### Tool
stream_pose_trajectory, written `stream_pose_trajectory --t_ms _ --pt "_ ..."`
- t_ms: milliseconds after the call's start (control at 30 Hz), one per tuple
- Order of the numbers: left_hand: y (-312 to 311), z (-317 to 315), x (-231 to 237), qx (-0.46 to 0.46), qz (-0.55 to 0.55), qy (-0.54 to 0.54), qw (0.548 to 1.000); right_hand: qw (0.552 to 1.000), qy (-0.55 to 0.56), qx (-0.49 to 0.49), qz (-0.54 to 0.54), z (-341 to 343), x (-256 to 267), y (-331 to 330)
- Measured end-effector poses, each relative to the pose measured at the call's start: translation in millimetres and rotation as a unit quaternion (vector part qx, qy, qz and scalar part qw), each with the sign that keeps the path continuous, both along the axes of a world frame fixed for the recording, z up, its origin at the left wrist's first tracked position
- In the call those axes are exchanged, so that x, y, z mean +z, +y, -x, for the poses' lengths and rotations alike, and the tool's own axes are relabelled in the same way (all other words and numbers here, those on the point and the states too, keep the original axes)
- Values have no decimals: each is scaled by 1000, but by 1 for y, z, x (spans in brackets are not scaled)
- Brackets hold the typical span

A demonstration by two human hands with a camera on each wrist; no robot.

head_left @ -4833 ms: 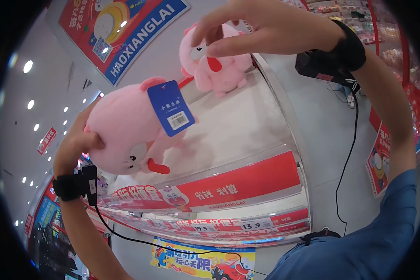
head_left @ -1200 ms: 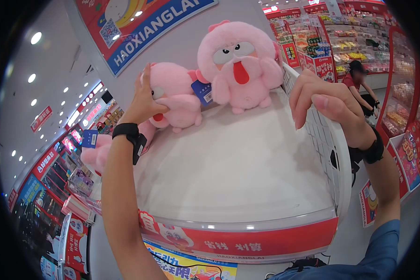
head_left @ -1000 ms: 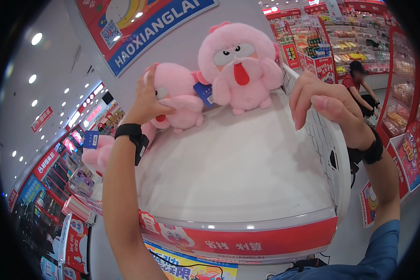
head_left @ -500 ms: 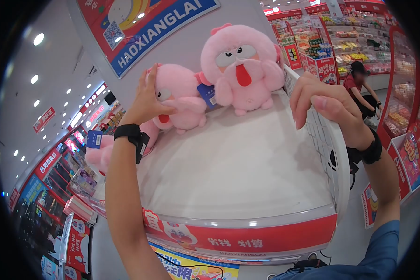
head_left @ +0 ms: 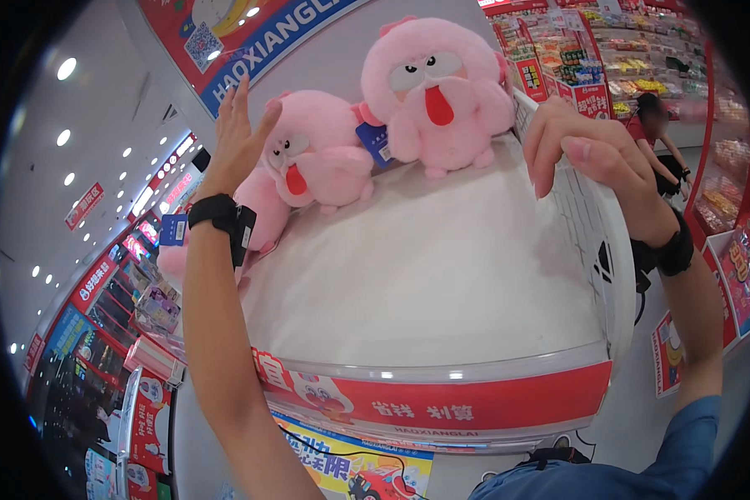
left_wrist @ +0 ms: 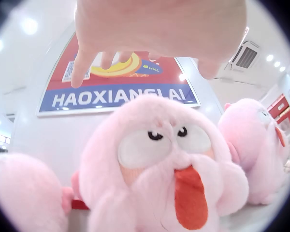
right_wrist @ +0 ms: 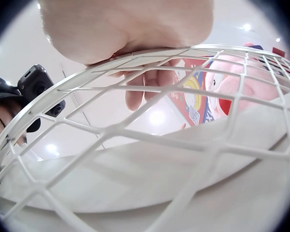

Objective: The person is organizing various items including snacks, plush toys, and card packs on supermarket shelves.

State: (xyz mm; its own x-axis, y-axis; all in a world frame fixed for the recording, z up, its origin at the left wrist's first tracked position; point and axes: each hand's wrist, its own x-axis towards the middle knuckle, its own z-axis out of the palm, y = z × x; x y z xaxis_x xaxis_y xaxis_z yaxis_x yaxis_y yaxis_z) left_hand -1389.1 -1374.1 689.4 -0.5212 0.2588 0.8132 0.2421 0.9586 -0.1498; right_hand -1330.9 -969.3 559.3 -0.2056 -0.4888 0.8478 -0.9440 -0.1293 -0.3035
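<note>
Toward 6 o'clock, the white shelf (head_left: 408, 267) stretches from the middle pink plush toy (head_left: 332, 125), at 11 o'clock, to a red strip (head_left: 517, 402); a wire guard (head_left: 620, 258) edges it at 3 o'clock. Only the left wrist view shows a gap between that toy and the left hand (head_left: 233, 143), fingers spread. At 2 o'clock, the right hand (head_left: 598, 158) has loosely bent fingers, which the right wrist view shows through the guard.

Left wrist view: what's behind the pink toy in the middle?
Behind the pink toy is a pale wall with a HAOXIANGLAI sign, its lower edge partly hidden by the toy's head. Whatever sits directly behind the toy's body is covered.
</note>
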Motion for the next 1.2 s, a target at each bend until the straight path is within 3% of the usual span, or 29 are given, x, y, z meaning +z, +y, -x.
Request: stream_pose_trajectory --t_ms 100,233,300,367,433,467,500,567,667,767,833,867,900,933,967,1000,1033,1067,1200 --pt "-1 -36 32 91 36 -20 995 1000 -8 19 5 4 -1 1" --pt "-47 -90 83 225 -10 -108 968 1000 20 -10 -8 3 1 1" --pt "-66 -120 73 316 20 -92 944 999 30 -19 -7 5 0 1" --pt "-80 -140 45 320 -36 -125 939 1000 14 -20 0 3 0 0" --pt "-127 -139 22 361 -78 -216 904 1000 6 -11 1 4 0 0" --pt "-121 -142 5 278 -122 -282 910 1000 1 -6 -2 4 -1 0" --pt "-113 -146 -11 352 -215 -280 867 1000 4 -5 -5 4 -2 0" --pt "-121 -146 -24 306 -175 -228 908 1000 18 -9 -1 5 -1 -1" --pt "-114 -160 -11 291 -187 -260 901 1000 8 -11 9 6 -3 -1" --pt "-153 -162 -15 212 -137 -128 959 999 -41 27 17 5 -5 -2" --pt "-163 -165 -19 192 -220 -110 950 999 -18 27 15 3 -3 -1" --pt "-173 -164 -21 242 -227 -82 940 1000 -9 21 14 2 -3 -1" --pt "-128 -177 -18 294 -305 -113 899 997 -44 36 46 3 -7 -4" --pt "-136 -185 -17 279 -309 -135 899 998 -15 32 41 7 -7 -3" --pt "-137 -193 -10 286 -358 -225 860 997 -44 42 43 10 -10 -6" --pt "-133 -199 -10 293 -374 -228 850 994 -62 68 63 5 -13 -8" --pt "-119 -206 -6 269 -393 -262 839 996 24 50 67 14 -12 -11" --pt "-103 -212 -4 257 -391 -263 844 996 49 26 76 17 -14 -13" --pt "-47 -212 -7 235 -385 -243 859 996 -45 56 59 10 -12 -10"
